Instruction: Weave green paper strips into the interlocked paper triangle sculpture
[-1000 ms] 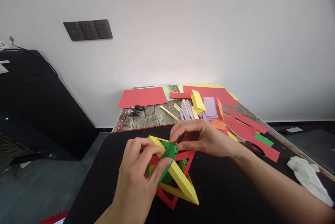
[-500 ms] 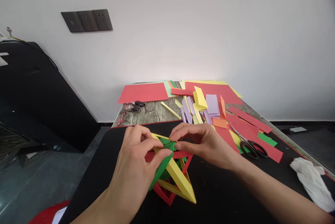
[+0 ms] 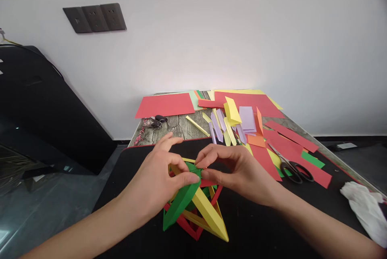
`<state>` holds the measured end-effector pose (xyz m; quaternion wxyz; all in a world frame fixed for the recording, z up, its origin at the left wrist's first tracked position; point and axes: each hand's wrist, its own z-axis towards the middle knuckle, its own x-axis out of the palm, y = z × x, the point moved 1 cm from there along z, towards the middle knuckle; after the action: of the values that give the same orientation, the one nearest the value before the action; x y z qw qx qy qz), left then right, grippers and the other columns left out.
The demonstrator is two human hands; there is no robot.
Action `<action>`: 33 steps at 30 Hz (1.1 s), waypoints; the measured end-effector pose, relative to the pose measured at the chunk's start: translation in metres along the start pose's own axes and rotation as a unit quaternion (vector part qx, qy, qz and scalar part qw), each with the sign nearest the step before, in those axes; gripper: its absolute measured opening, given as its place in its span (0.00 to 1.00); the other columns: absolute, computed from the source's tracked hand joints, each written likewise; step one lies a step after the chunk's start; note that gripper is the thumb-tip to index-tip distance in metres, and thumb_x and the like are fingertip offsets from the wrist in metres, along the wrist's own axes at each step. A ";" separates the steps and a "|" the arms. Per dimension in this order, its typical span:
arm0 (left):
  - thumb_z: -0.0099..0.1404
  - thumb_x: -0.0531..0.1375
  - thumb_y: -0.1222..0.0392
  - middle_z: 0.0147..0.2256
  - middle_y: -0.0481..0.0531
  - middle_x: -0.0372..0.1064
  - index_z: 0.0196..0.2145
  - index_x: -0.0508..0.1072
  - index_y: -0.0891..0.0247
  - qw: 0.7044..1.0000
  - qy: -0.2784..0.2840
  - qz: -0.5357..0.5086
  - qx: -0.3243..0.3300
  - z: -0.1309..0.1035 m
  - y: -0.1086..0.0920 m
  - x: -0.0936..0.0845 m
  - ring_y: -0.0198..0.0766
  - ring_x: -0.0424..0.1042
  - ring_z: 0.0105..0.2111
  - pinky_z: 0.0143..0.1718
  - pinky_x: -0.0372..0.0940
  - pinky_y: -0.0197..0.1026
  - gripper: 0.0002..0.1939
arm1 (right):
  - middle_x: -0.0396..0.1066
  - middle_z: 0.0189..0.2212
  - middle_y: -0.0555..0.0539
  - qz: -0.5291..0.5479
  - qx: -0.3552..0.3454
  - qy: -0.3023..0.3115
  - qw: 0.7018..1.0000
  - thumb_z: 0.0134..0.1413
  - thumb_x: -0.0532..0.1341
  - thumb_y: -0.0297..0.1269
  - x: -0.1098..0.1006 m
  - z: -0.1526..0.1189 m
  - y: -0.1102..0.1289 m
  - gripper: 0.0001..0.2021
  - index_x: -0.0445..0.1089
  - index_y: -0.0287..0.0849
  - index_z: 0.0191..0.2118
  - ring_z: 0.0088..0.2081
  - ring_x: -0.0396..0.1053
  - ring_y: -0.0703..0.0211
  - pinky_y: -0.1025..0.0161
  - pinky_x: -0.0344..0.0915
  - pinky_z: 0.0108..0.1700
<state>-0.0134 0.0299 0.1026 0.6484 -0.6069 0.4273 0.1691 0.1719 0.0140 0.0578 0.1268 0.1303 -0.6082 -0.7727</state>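
A modular paper star (image 3: 211, 213) made of folded green, yellow and red strips stands on the black mat (image 3: 254, 226). My left hand (image 3: 163, 170) pinches the upper end of a green folded strip (image 3: 181, 202) between thumb and index finger, its other fingers lifted. From the other side, my right hand (image 3: 232, 166) pinches the same green peak with thumb and fingertips. The two sets of fingertips almost meet there and cover part of the joint. A yellow strip slants down toward me, and red strips show behind and below.
Scissors (image 3: 294, 170) lie among red paper pieces (image 3: 302, 162) on the right. Yellow and purple folded strips (image 3: 217, 126) are scattered beyond my hands. Red sheets (image 3: 165, 105) and keys (image 3: 157, 122) lie at the back. A crumpled white tissue (image 3: 364, 208) rests at the right edge.
My left hand has turned and its rear fingers have lifted away, exposing more of the green strip down the left side. My right hand keeps its pinch at the peak. The view has shifted slightly.
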 end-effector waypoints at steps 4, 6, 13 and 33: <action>0.50 0.66 0.40 0.63 0.49 0.58 0.19 0.77 0.55 0.999 0.037 -0.028 -0.013 0.005 0.000 -0.005 0.61 0.47 0.66 0.63 0.44 0.67 0.17 | 0.72 0.34 0.49 -0.034 -0.009 -0.018 0.999 0.52 0.65 0.29 0.003 -0.001 0.003 0.02 0.73 0.42 0.32 0.35 0.69 0.62 0.64 0.68 0.35; 0.51 0.65 0.38 0.63 0.49 0.58 0.19 0.77 0.55 0.998 0.057 -0.028 -0.008 0.006 0.001 -0.007 0.62 0.45 0.66 0.63 0.42 0.68 0.18 | 0.72 0.33 0.49 -0.054 -0.010 -0.030 0.998 0.51 0.64 0.29 0.005 -0.002 0.004 0.02 0.73 0.42 0.31 0.35 0.69 0.62 0.64 0.68 0.36; 0.52 0.64 0.38 0.62 0.47 0.60 0.20 0.78 0.54 0.997 0.067 -0.022 0.005 0.007 0.002 -0.010 0.62 0.45 0.67 0.63 0.43 0.67 0.17 | 0.71 0.33 0.49 -0.036 -0.025 -0.017 0.999 0.53 0.64 0.29 0.004 -0.003 0.001 0.03 0.70 0.42 0.35 0.32 0.70 0.63 0.64 0.70 0.35; 0.55 0.65 0.46 0.48 0.51 0.74 0.21 0.78 0.58 0.989 0.105 -0.105 0.013 0.007 0.004 -0.009 0.50 0.70 0.52 0.53 0.63 0.47 0.14 | 0.77 0.35 0.44 -0.200 -0.237 -0.121 0.943 0.53 0.65 0.24 0.011 -0.016 -0.006 0.07 0.74 0.41 0.38 0.36 0.77 0.59 0.65 0.74 0.36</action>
<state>-0.0193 0.0402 0.1065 0.6216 -0.6546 0.4293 0.0298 0.1668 -0.0031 0.0478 -0.0776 0.1206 -0.3800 -0.9138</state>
